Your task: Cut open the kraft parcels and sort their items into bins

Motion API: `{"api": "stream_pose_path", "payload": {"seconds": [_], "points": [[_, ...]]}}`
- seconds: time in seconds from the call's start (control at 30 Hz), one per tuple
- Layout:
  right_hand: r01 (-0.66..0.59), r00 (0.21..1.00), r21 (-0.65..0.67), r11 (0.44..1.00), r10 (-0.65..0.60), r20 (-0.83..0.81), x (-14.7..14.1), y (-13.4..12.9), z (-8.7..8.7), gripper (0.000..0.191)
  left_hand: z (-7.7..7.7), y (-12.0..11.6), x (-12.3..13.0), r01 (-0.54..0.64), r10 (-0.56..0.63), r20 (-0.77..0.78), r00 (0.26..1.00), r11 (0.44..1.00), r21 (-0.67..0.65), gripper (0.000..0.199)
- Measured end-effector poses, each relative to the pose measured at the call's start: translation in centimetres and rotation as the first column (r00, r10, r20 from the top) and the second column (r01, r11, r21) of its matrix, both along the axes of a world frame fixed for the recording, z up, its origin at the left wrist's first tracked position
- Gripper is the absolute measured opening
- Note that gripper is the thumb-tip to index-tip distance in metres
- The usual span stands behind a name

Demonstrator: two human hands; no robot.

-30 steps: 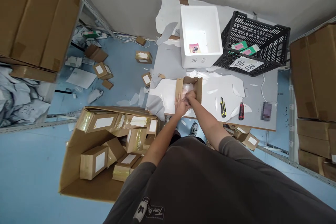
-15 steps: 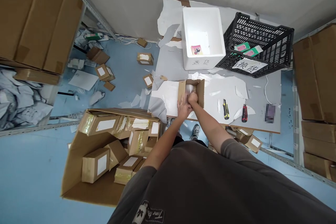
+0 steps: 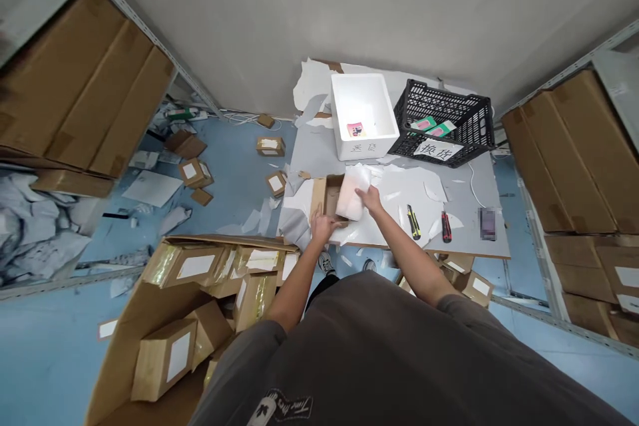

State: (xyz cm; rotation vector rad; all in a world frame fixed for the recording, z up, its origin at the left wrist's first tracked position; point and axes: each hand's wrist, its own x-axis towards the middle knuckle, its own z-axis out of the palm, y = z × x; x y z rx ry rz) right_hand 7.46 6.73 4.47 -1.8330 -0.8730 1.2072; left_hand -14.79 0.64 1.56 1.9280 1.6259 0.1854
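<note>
An open small cardboard box [image 3: 318, 194] lies at the front of the grey table. My left hand [image 3: 323, 225] grips its near left edge, fingers on the cardboard. A pale, white-wrapped package [image 3: 354, 193] is lifted at the box's right side, partly over its opening. My right hand [image 3: 370, 200] holds this package by its right edge, the thumb on top. A yellow-black cutter [image 3: 413, 222] and a red-black cutter [image 3: 446, 227] lie to the right of my right hand.
Behind the box stand a white foam box [image 3: 367, 148] and a black crate [image 3: 442, 121]. A phone-like object [image 3: 488, 223] lies at the table's right. A big carton [image 3: 120, 339] of small parcels stands at the lower left. Shelves with cartons flank both sides.
My right hand has come up out of the small box with the white-wrapped package. My left hand stays at the box's near left edge. The camera view has shifted.
</note>
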Motion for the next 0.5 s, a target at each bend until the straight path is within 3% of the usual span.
{"api": "stream_pose_path", "payload": {"seconds": [0.1,0.23,0.3,0.4,0.5], "points": [[0.084,0.96,0.07,0.994,-0.062,-0.274,2.3,-1.3,0.5,0.039,0.4,1.1,-3.2,0.0,0.001,-0.048,0.999,1.0,0.009,0.016],[0.145,0.934,0.006,0.989,-0.135,-0.332,5.9,-3.8,-0.7,0.047,0.7,2.4,-5.0,0.068,-0.068,-0.079,0.995,0.998,0.0,0.017],[0.133,0.947,-0.067,0.989,-0.146,-0.286,7.3,-4.7,-2.0,0.041,0.9,2.4,-4.6,0.063,-0.062,-0.069,0.996,0.998,0.011,0.025],[0.073,0.99,-0.2,0.977,-0.096,-0.104,8.7,-5.1,-5.1,0.027,1.4,0.7,-2.8,0.012,-0.01,-0.018,1.0,0.997,0.082,0.053],[0.019,0.983,-0.332,0.943,0.043,0.179,9.8,-4.7,-8.5,0.019,1.6,-2.7,0.6,-0.022,0.018,0.028,0.999,0.989,0.145,0.049]]}}
